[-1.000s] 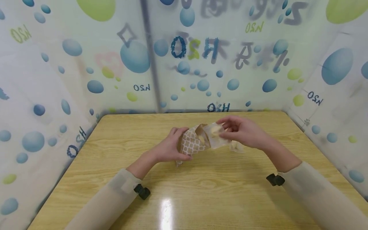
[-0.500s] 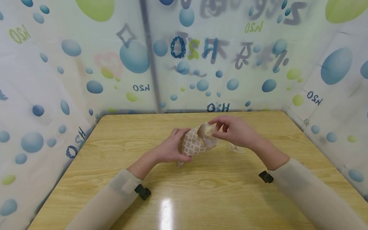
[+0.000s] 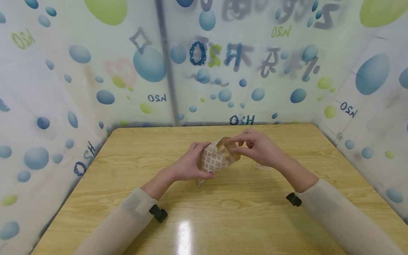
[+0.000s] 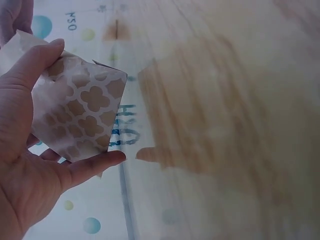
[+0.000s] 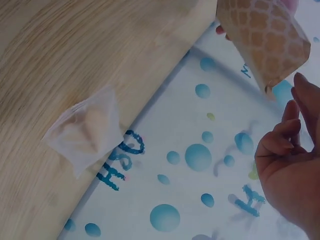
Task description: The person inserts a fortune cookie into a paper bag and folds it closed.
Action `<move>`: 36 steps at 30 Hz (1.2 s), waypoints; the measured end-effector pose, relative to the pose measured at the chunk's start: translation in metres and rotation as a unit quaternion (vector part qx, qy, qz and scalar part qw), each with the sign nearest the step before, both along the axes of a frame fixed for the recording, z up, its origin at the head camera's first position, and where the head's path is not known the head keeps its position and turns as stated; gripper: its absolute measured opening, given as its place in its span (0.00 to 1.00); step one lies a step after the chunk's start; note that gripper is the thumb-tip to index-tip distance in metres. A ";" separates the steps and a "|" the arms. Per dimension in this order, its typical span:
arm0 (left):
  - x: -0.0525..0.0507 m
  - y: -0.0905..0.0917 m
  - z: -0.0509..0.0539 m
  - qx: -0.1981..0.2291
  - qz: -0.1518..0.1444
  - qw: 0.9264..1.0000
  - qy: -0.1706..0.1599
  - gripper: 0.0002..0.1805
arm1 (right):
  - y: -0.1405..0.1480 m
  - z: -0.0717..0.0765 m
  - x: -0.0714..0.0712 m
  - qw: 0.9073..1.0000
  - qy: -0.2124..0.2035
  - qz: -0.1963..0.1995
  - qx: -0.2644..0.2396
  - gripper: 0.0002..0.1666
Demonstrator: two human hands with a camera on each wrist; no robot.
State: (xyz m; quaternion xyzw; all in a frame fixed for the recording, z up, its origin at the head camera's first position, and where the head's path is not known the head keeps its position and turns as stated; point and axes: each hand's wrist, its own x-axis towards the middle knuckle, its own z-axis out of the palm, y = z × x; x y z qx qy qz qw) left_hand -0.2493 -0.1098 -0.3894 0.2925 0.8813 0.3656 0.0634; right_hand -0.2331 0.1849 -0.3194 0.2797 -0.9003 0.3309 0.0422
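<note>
My left hand (image 3: 191, 163) holds a brown paper bag (image 3: 214, 157) with a white lattice pattern, thumb on one side and fingers on the other. The bag is tilted, its mouth toward the right, and pale yellowish pieces show inside. My right hand (image 3: 258, 147) is at that mouth, index finger extended and the other fingers bent. In the right wrist view no item shows between its fingers, which stand just beside the bag. A small translucent packet (image 5: 85, 130) with a pale piece inside lies on the table; in the head view the right hand mostly hides it.
The wooden table (image 3: 204, 219) spreads out beneath both hands. Behind it and at both sides hang white curtains (image 3: 280, 81) with blue and green dots and lettering. A dark wrist camera (image 3: 158, 213) sits on the left sleeve, another camera (image 3: 294, 199) on the right.
My right hand has moved left to the bag's mouth, putting a translucent packet into it. That packet no longer shows between the fingers. The left hand and bag have barely moved.
</note>
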 end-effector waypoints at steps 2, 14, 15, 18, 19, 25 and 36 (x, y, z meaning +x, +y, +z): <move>0.000 0.000 0.000 0.000 0.000 1.000 0.001 0.64 | 0.002 0.000 -0.001 1.000 -0.010 -0.001 0.005 0.16; 0.000 0.002 -0.002 -0.008 -0.003 1.000 0.004 0.65 | -0.008 -0.005 -0.006 0.999 -0.022 0.017 0.044 0.13; -0.001 0.002 -0.003 -0.007 -0.003 1.000 0.004 0.65 | -0.008 -0.005 -0.007 0.999 -0.023 0.013 0.042 0.14; -0.002 0.002 -0.004 -0.004 -0.005 1.000 0.007 0.65 | -0.007 -0.004 -0.007 0.999 -0.022 -0.002 0.034 0.15; -0.003 0.002 -0.004 -0.003 -0.006 1.000 0.009 0.64 | -0.006 -0.004 -0.007 0.999 -0.021 -0.007 0.033 0.15; -0.004 0.002 -0.003 -0.004 -0.010 1.000 0.012 0.65 | -0.005 -0.003 -0.009 0.999 -0.017 -0.013 0.045 0.16; -0.003 0.003 0.000 -0.013 -0.012 1.000 0.012 0.64 | -0.010 -0.007 -0.010 0.999 -0.021 -0.003 0.038 0.15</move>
